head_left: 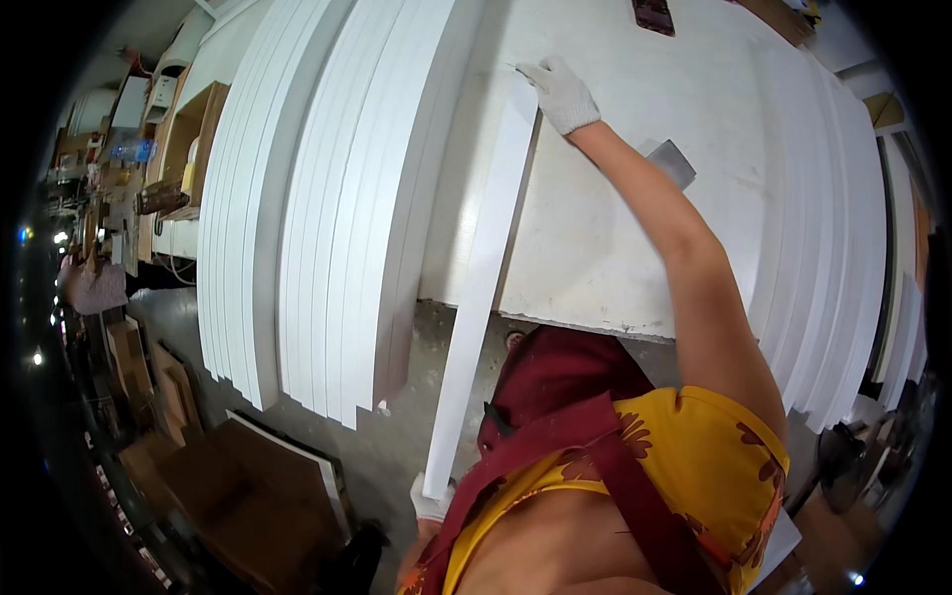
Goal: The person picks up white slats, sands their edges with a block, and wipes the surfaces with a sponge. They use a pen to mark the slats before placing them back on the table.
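A long, narrow white strip (pixel 482 268) slants from the far part of the white table to a point beyond its near edge, beside my body. My left hand (pixel 431 499), in a white glove, is closed around the strip's near end; my body partly hides it. At the far end, my gloved right hand (pixel 562 94) has its fingers pressed together at the strip's tip. My right arm is stretched across the table. A small grey block (pixel 673 164) lies just right of that forearm.
Stacked white strips (pixel 367 198) stand left of the held strip, with another stack (pixel 260 188) farther left. More white strips (pixel 818 228) lie along the right side. A dark phone (pixel 654 15) rests at the far edge. Brown boards (pixel 248 496) stand on the floor at lower left.
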A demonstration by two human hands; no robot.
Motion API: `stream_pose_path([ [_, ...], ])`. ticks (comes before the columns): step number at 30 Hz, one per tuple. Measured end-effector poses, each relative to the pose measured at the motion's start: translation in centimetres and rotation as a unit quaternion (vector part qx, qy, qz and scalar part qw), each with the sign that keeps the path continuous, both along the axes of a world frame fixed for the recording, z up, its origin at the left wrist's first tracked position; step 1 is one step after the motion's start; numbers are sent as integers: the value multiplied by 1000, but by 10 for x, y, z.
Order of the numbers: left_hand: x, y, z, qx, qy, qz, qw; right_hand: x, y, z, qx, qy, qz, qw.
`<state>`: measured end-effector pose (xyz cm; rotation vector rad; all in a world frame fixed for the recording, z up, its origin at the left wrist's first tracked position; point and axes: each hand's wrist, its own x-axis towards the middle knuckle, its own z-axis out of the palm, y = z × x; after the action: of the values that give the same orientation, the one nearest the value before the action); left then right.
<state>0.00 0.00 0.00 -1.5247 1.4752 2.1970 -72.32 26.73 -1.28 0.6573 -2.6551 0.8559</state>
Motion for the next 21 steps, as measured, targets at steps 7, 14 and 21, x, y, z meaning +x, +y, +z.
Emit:
stream_pose_path([
  [7,-3,3,2,90,-24,77,993,151,-24,4,118,-2,187,975],
  [14,9,-7,-12,-5,18,-30,999,367,-44,35,19,-218,411,885],
  [21,-1,-21,2,380,129,51,914,281,138,1,226,26,-162,960],
])
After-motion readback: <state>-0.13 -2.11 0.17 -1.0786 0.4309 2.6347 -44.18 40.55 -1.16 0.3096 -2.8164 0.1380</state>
